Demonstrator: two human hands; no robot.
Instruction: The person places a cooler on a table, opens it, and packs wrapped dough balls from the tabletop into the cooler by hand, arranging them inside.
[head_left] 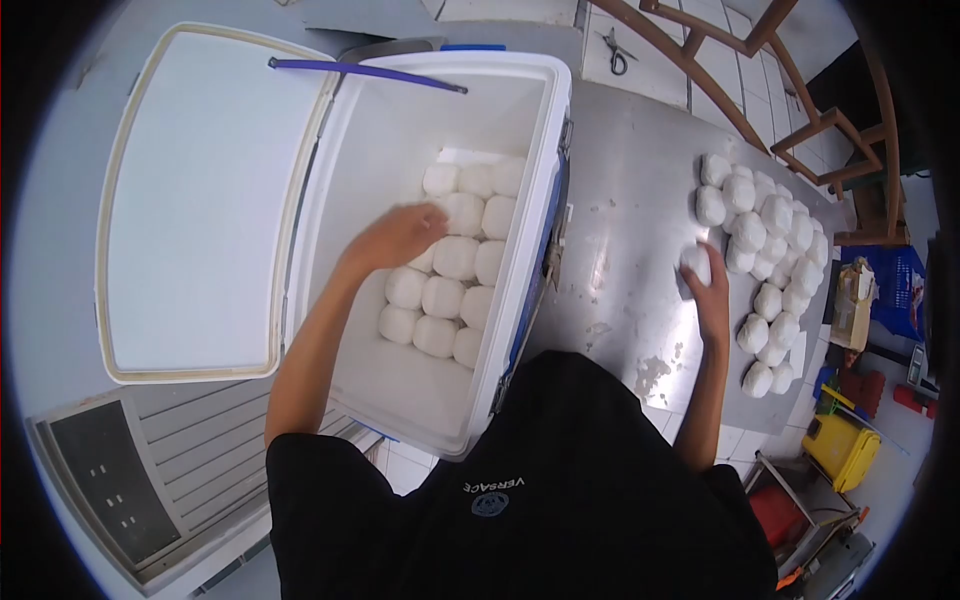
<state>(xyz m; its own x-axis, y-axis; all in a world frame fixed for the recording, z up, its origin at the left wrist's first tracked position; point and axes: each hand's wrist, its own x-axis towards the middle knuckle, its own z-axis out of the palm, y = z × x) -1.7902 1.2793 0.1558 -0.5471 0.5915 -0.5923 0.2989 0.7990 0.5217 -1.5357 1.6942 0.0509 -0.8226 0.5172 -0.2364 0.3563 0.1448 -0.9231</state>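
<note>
My left hand (pixel 400 236) reaches into a white cooler box (pixel 400 408), palm down, over the left side of the rows of white balls (pixel 455 258). Its fingers are bent and close together, slightly blurred; anything under them is hidden. The balls look smooth and round, packed side by side on the cooler's floor. On the right, my right hand (pixel 712 292) grips one white ball (pixel 695 263) over the metal table, with fingers curled round its right side. Close by lies a pile of similar balls (pixel 775 215).
The cooler's lid (pixel 205 200) stands open at left, with a purple strap (pixel 370 72) across the corner. The metal table (pixel 615 200) lies right of the cooler. Scissors (pixel 616 52) rest on white tiles beyond it. A brown frame (pixel 700 75) and a yellow container (pixel 838 452) are farther right.
</note>
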